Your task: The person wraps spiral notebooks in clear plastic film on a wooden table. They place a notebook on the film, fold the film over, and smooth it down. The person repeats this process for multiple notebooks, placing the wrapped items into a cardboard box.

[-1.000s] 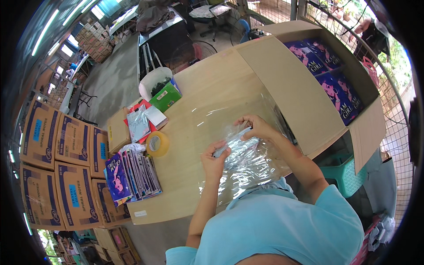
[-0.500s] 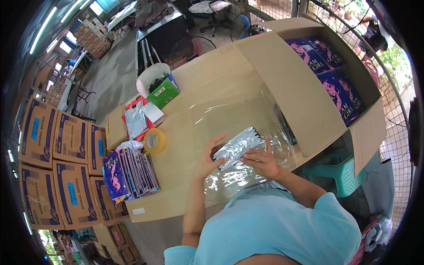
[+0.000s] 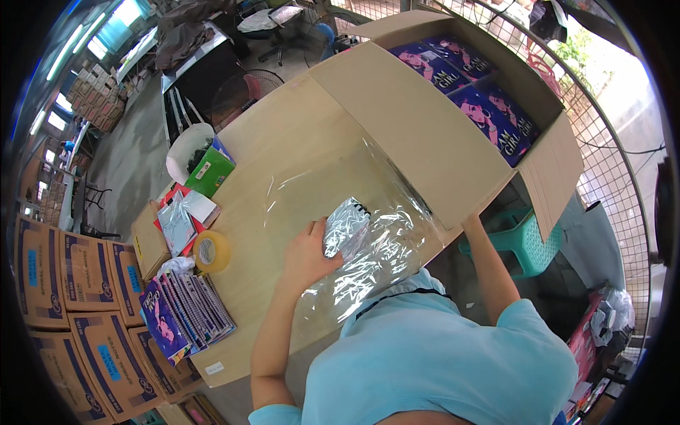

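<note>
A small spiral notebook bundle [image 3: 347, 225], silvery and shiny with black coils at one corner, lies on the table within a clear plastic sheet [image 3: 386, 244]. My left hand [image 3: 309, 253] grips its left side, thumb along the near edge and fingers at the far side. Reaching to the right table edge, my right forearm [image 3: 494, 265] disappears at the wrist beneath the flap of the big carton [image 3: 425, 134]. That flap hides my right hand and its fingers.
Purple notebooks [image 3: 489, 117] fill the open carton. At the left stand a tape roll [image 3: 212, 253], a row of spiral notebooks [image 3: 195, 312] and a green box [image 3: 212, 173]. Stacked cartons [image 3: 88, 297] flank the table [image 3: 276, 134]. A green stool [image 3: 520, 244] sits below right.
My right hand has left the notebook bundle and moved right, under the carton flap. My left hand still holds the bundle. The whole view has shifted, with the table's things now further left.
</note>
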Tool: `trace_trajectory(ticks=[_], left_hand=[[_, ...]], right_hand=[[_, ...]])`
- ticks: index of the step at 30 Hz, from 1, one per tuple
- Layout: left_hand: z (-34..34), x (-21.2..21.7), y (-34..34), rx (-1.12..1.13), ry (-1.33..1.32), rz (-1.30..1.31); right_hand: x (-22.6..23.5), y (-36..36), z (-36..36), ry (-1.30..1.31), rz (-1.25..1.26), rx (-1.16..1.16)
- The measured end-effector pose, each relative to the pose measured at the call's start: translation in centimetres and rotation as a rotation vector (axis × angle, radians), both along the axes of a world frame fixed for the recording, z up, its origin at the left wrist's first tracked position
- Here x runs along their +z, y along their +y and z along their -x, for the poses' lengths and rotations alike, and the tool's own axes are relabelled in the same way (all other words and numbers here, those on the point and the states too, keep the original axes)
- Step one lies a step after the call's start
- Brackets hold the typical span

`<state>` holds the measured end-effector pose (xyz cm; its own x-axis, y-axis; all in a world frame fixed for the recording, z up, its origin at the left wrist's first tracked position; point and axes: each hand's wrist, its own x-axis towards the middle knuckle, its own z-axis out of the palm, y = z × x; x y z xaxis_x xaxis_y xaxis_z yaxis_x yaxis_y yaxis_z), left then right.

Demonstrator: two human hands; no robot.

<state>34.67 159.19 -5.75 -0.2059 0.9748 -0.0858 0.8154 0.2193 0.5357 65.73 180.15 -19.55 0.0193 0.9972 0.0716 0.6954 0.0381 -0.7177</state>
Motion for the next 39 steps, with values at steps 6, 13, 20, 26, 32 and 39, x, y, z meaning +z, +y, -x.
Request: trace_trajectory(ticks=[6, 13, 20, 26, 32, 39], left_hand=[[0.4, 0.4, 0.1, -0.049, 0.052, 0.015], [0.6, 0.0, -0.3, -0.041, 0.047, -0.009], [0.6, 0.6, -0.1, -0.031, 0.077, 0.023], [0.5, 0.2, 0.1, -0.054, 0.079, 0.008], [-2.1, 1.6, 2.0, 0.008, 0.192, 0.039], [2.9, -3.8, -3.5, 0.484, -1.039, -0.491]], right_hand=[[-0.7, 2.9, 1.0, -0.041, 0.122, 0.005], [-2.2, -2.9, -1.5, 0.77, 0.574, -0.184], [-0.4, -12.2, 7.1, 1.002, 0.793, 0.124], [3.5, -14.1, 13.9, 0.54, 0.503, 0.638], [-3.6, -13.8, 13.7, 0.079, 0.653, 0.877], [1.3, -15.3, 13.3, 1.141, 1.276, 0.797]])
